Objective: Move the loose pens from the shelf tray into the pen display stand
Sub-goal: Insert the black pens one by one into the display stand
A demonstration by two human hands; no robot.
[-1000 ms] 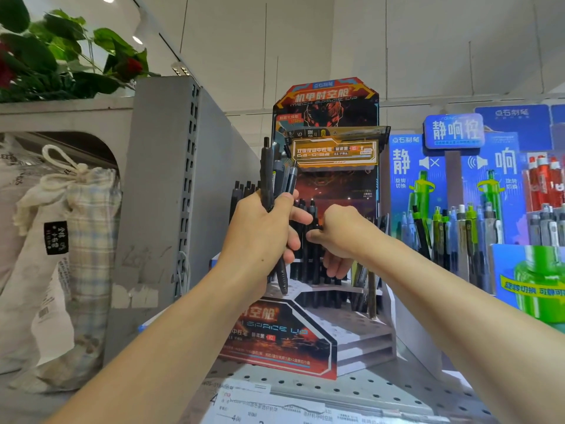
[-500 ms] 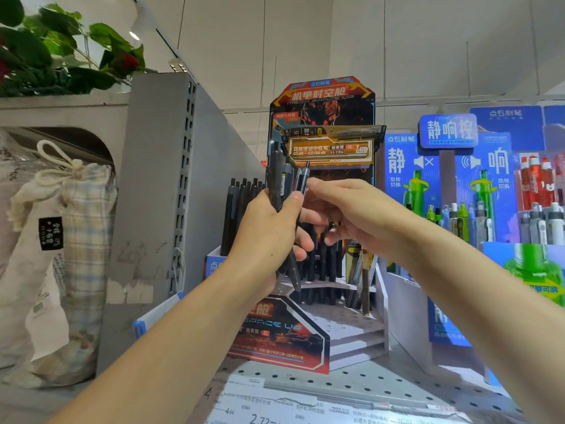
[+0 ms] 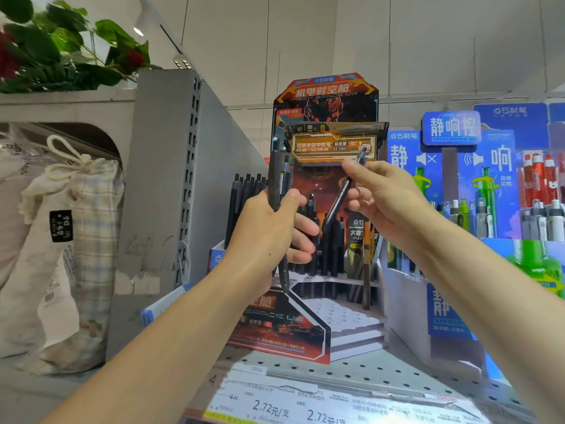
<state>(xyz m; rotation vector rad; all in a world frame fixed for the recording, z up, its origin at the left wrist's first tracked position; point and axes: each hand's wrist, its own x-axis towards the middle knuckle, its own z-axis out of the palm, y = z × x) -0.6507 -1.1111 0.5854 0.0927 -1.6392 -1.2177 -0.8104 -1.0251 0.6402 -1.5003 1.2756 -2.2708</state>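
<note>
The pen display stand [image 3: 305, 328], orange and dark with a stepped white perforated base, stands on the shelf ahead of me. Several black pens stand in its upper rows. My left hand [image 3: 269, 237] grips a small bundle of black pens [image 3: 279, 182] upright in front of the stand's left side. My right hand [image 3: 385, 200] pinches a single black pen [image 3: 339, 197], tilted with its tip down and left, above the stand's middle. The shelf tray is hidden.
A blue pen display [image 3: 452, 215] with green and white pens stands close on the right. A grey slotted shelf upright [image 3: 165, 191] rises on the left, with a cloth bag [image 3: 73, 240] beyond it. Price labels [image 3: 305, 405] line the perforated shelf edge.
My right hand came up from the stand's pen rows to the bundle and drew one black pen out to the right. My left hand kept the bundle in about the same place.
</note>
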